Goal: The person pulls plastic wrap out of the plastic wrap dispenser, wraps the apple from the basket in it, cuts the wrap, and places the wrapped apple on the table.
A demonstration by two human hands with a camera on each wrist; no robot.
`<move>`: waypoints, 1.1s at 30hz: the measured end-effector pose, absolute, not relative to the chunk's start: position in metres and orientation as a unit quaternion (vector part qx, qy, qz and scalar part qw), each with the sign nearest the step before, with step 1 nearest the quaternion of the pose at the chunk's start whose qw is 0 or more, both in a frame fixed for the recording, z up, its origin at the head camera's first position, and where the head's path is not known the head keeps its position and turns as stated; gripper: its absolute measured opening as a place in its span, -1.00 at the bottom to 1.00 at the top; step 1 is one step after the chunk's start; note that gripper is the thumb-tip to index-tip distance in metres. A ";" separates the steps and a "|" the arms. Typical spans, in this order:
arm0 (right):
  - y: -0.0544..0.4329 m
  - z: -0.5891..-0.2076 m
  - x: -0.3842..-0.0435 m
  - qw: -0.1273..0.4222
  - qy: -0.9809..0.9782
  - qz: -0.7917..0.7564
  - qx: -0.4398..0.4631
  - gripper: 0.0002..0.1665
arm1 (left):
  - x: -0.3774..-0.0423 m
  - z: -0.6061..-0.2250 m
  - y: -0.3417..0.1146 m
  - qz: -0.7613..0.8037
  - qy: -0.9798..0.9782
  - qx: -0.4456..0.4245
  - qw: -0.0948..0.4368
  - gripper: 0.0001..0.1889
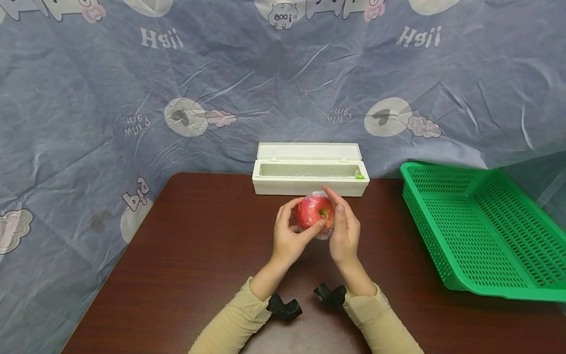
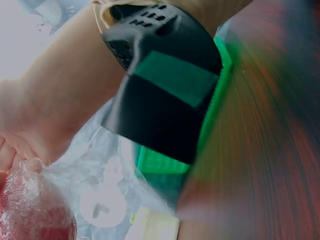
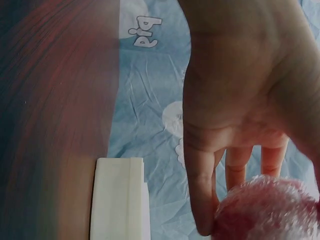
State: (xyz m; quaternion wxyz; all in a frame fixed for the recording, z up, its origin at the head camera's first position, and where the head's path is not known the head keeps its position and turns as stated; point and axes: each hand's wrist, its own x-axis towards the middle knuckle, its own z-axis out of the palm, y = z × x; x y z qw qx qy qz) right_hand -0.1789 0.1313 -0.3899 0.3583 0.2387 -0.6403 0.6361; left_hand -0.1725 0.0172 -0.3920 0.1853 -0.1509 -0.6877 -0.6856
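A red apple (image 1: pixel 310 210) in clear plastic wrap (image 1: pixel 325 233) is held up over the table, its stem end turned toward the head camera. The left hand (image 1: pixel 290 241) grips it from the left, thumb across its near side and fingers along the far left. On the right side, the right hand (image 1: pixel 345 233) lies against the wrap with its fingers and thumb fairly straight. Loose, crinkled film covers the wrapped apple (image 2: pixel 42 215) in the left wrist view. Some fingertips are hidden behind the apple.
A white wrap dispenser box (image 1: pixel 309 187) with its lid up and a green slider (image 1: pixel 360 177) stands at the table's back edge. To the right is a green plastic basket (image 1: pixel 431 236). Black wrist mounts (image 1: pixel 285 309) hang under both forearms. A patterned curtain (image 1: pixel 274 88) covers the back.
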 end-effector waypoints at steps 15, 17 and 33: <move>0.137 -0.398 -0.190 0.400 -0.649 0.602 0.238 -0.56 | -0.165 -0.381 0.017 -0.735 -0.648 -0.161 0.122 -0.44; 0.138 -0.400 -0.191 0.397 -0.648 0.607 0.232 -0.54 | -0.165 -0.380 0.017 -0.736 -0.644 -0.169 0.125 -0.43; 0.145 -0.404 -0.196 0.326 -0.597 0.692 0.241 -0.38 | -0.162 -0.380 0.017 -0.749 -0.624 -0.195 0.108 -0.43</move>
